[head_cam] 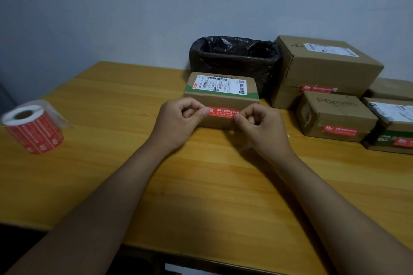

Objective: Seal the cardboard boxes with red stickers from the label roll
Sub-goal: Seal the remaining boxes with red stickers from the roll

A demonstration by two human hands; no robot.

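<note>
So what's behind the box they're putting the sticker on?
Directly behind the box stands a bin lined with a black bag, against the wall. The box hides the bin's lower front, and what's inside the bin cannot be seen.

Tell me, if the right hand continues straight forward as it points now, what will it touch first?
Probably the front face of the cardboard box: the right hand holds the red sticker just before it.
</note>
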